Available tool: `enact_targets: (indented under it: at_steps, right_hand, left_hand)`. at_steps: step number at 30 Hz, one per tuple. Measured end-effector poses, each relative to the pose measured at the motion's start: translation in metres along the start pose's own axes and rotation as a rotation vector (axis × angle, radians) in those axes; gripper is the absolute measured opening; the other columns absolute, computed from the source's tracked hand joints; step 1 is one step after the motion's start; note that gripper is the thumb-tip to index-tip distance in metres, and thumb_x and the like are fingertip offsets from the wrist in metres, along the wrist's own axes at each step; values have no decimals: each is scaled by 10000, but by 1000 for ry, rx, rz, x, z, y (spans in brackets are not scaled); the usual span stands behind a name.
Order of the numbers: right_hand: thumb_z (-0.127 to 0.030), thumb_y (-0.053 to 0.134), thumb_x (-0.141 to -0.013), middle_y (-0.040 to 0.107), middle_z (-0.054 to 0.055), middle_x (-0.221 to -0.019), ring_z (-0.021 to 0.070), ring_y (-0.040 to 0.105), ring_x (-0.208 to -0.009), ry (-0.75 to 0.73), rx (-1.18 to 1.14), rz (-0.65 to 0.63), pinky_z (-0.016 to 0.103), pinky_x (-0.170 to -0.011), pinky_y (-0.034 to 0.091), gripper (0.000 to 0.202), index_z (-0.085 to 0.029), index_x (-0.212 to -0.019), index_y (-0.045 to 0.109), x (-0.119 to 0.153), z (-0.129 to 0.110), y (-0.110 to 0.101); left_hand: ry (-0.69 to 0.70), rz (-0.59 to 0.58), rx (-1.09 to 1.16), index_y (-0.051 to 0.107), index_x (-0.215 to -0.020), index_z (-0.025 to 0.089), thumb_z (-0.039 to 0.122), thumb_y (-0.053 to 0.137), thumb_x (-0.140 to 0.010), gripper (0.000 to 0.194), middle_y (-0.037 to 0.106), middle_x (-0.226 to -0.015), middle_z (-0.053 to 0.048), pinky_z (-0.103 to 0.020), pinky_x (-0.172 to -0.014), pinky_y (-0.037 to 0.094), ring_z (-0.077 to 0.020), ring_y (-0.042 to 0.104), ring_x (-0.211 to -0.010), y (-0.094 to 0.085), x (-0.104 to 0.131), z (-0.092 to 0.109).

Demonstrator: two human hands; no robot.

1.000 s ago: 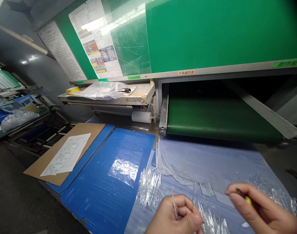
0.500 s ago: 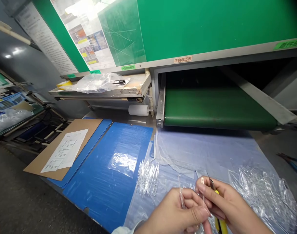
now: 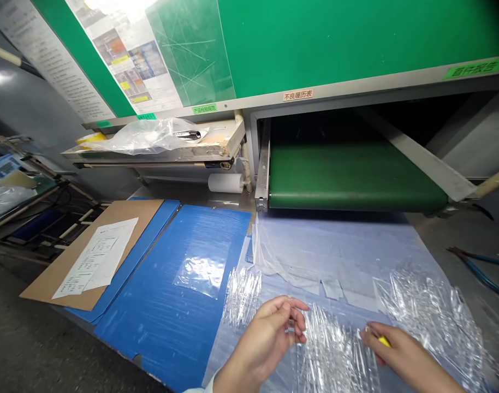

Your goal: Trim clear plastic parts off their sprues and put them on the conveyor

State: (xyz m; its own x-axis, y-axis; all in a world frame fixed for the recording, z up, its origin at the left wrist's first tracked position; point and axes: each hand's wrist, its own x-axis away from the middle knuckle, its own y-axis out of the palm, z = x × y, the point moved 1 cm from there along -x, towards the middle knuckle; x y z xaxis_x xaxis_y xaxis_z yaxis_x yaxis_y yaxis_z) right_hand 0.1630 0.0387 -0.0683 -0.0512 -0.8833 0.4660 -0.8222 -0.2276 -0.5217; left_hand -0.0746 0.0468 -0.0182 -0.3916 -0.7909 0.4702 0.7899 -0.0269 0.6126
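My left hand (image 3: pixel 269 333) is over the left edge of a clear bag of thin transparent plastic pieces (image 3: pixel 335 349). Its fingers are loosely curled and apart, and I see nothing in them. To the right of that bag, my right hand (image 3: pixel 397 349) is closed around a small yellow-handled tool (image 3: pixel 384 341); most of the tool is hidden in the palm. A small pile of similar clear pieces (image 3: pixel 243 295) lies left of my left hand. Beyond my right hand is a larger heap of clear pieces (image 3: pixel 433 311) on plastic film.
A blue board (image 3: pixel 163 305) and a brown cardboard sheet with papers (image 3: pixel 97 256) lie on the left. A green conveyor belt (image 3: pixel 351 174) ends behind the bluish plastic sheet (image 3: pixel 315 240). Blue-handled pliers (image 3: pixel 479 267) rest at right. A shelf (image 3: pixel 220 142) stands at the back.
My hands were together, holding thin clear pieces and the yellow-handled tool. They have moved apart, uncovering the bag between them; the left fingers have loosened. The view has shifted slightly right.
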Motion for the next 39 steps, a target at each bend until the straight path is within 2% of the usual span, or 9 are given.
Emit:
enact_targets:
  at_steps: [5,8,11,15,21,24,27,35,39]
  right_hand:
    - [-533,495,-689,515,-6,-377,205,507,-438,-15,86,5,300,-527,330,362,-257,-465,426,4,5,22]
    - [-610,460,-738,538,-30,-433,225,550,-492,-24,83,51,308,-553,369,393,-246,-733,609,16,-14,18]
    - [-640,414,-804,557,-45,-519,197,553,-532,-104,-27,100,285,-566,396,474,-249,-972,623,30,-42,15]
    - [-518,501,-831,558,-34,-570,160,532,-550,-263,-131,78,248,-544,391,311,-243,-737,613,37,-74,16]
    - [-530,508,-859,572,-1,-645,154,536,-605,-414,-206,-130,236,-571,440,370,-228,-682,629,26,-86,-3]
    - [-570,537,-841,477,-25,-578,107,394,-479,-355,-269,-248,211,-444,346,391,-219,-703,641,22,-86,-9]
    - [-655,543,-797,375,-61,-539,70,239,-420,-253,-354,-333,198,-376,198,461,-207,-744,635,20,-86,-7]
    - [-681,606,-736,411,-61,-546,41,249,-413,-192,-448,-374,195,-398,178,516,-166,-732,624,17,-91,-5]
    - [-685,611,-725,433,-56,-536,41,262,-400,-175,-502,-290,194,-391,231,514,-172,-739,634,18,-88,-4]
  left_hand:
    - [-5,3,-79,671,-796,95,340,684,-778,246,564,-688,-26,-267,-690,304,-114,469,-676,5,-1,-9]
    - [13,-36,-160,697,-864,116,355,618,-831,254,553,-696,-6,-264,-705,294,-110,460,-674,10,1,-14]
    - [83,-60,-327,715,-916,151,406,575,-854,297,550,-709,-1,-288,-774,331,-137,487,-725,15,1,-24]
    - [165,-37,-538,734,-773,152,439,622,-804,310,615,-775,-43,-307,-784,376,-172,519,-766,20,1,-31]
    - [43,-225,-383,723,-991,152,388,617,-829,305,672,-716,-35,-259,-697,356,-110,483,-631,22,13,-8]
    - [-57,-278,-287,725,-968,109,382,643,-805,329,646,-642,-36,-228,-557,273,-63,360,-499,24,16,-3]
    - [-104,-311,-190,716,-973,64,449,634,-794,432,626,-601,-47,-224,-505,246,-49,377,-445,26,15,-5]
    - [-148,-329,-76,695,-1020,57,501,669,-765,513,648,-616,-50,-202,-455,275,-48,445,-424,26,16,-5]
    - [-139,-364,12,694,-1026,61,427,723,-752,458,671,-651,-60,-191,-464,312,-43,471,-422,27,14,-9]
